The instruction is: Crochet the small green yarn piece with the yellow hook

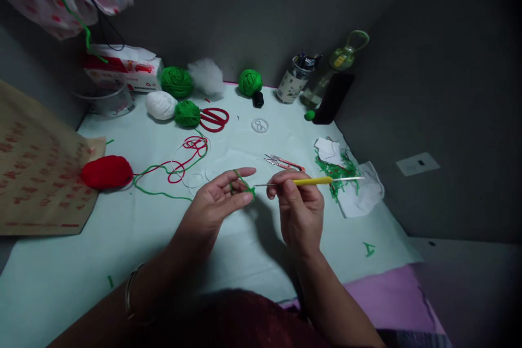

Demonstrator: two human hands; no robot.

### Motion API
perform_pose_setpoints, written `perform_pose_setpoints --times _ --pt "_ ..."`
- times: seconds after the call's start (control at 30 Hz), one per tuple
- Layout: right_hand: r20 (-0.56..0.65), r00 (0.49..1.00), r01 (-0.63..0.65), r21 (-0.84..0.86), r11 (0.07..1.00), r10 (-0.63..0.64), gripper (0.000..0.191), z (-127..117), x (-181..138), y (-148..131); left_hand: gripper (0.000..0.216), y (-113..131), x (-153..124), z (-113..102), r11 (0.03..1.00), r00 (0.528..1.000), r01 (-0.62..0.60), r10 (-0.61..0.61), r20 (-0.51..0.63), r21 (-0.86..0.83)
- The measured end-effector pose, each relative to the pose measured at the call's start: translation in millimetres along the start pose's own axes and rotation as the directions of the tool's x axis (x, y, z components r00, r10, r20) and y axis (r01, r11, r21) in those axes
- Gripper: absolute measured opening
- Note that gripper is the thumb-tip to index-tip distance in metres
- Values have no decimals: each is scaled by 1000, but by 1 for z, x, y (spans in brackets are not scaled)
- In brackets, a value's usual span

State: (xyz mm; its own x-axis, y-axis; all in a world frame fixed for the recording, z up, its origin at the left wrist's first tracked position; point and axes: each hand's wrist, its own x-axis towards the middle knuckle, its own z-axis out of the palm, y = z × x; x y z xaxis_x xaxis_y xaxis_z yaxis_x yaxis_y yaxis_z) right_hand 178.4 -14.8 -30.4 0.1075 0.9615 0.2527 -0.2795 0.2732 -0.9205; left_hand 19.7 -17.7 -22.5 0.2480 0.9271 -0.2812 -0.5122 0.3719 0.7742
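Observation:
My left hand [220,198] pinches a small loop of green yarn [244,186] between thumb and fingers, with the strand wound over the index finger. My right hand [299,204] grips a crochet hook [316,180] with a yellow handle, held level, and its metal tip touches the green loop. The green strand trails left across the pale table cover [134,244] toward a tangle of red and green yarn [183,160]. Both hands hover just above the table's middle.
A red yarn ball [106,172] lies left. Green balls [186,113], a white ball [161,104], stuffing and red scissors [214,118] sit at the back. Small snips [283,162] lie beyond my hands. Green scraps on paper [346,174], a jar and a bottle [334,68] stand right.

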Motion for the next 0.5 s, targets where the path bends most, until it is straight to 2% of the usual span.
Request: perform_pose_setpoints --times 0.13,0.5 --pt "-20 997 71 -54 996 -72 13 -1 -2 1 38 0 0 -1 1000 1000 -2 2 -1 8" --pt "5 999 38 0 999 -38 13 0 -3 0 14 1 -1 0 999 1000 -12 12 -11 34"
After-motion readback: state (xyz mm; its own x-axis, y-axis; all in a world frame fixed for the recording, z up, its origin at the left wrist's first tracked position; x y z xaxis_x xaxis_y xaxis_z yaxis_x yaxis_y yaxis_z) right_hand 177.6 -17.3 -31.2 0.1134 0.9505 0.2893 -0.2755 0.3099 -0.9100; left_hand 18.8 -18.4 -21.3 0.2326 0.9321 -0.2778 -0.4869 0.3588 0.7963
